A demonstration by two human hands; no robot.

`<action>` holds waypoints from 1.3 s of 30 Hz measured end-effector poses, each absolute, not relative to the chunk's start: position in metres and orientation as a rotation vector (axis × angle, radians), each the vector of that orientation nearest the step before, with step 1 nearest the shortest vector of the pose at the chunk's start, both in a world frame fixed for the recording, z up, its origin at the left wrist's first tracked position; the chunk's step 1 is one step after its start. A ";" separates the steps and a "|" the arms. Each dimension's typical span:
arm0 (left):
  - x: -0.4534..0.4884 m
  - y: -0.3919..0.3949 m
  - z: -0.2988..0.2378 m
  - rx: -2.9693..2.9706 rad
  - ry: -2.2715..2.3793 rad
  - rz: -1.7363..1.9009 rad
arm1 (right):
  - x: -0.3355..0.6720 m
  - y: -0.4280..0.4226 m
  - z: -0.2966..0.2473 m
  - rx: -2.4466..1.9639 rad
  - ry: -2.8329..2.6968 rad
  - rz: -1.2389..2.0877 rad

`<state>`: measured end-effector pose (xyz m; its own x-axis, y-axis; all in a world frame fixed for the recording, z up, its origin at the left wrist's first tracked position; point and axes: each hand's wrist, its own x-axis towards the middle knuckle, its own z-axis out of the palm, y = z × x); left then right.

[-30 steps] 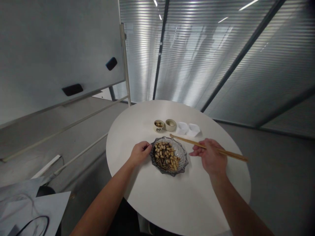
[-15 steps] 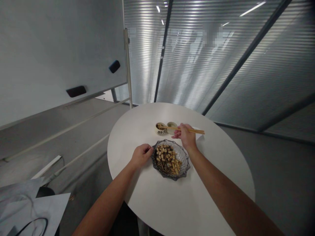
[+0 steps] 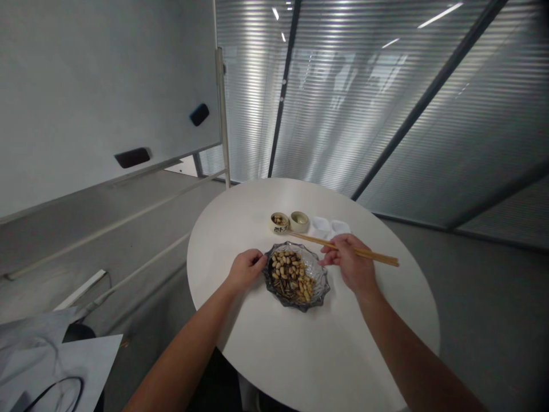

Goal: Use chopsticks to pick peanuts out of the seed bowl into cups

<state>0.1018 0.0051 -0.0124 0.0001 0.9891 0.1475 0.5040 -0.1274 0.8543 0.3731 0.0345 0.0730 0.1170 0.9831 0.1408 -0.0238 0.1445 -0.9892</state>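
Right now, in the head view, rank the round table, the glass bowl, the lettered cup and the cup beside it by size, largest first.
1. Round table
2. Glass bowl
3. Lettered cup and neighbouring cup: they look alike in size, so I leave these two unranked.

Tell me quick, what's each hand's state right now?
Left hand: curled at the rim of the glass bowl; whether it grips can't be told.
Right hand: closed, holding the chopsticks.
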 end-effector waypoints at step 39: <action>0.103 0.004 -0.010 1.683 1.536 1.056 | 0.403 -0.059 0.049 -1.262 -0.933 0.925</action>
<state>0.1028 0.0038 -0.0098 0.0036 0.9888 0.1493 0.4934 -0.1316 0.8598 0.4028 -0.0593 0.0490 0.3512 0.9346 0.0571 -0.0492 0.0793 -0.9956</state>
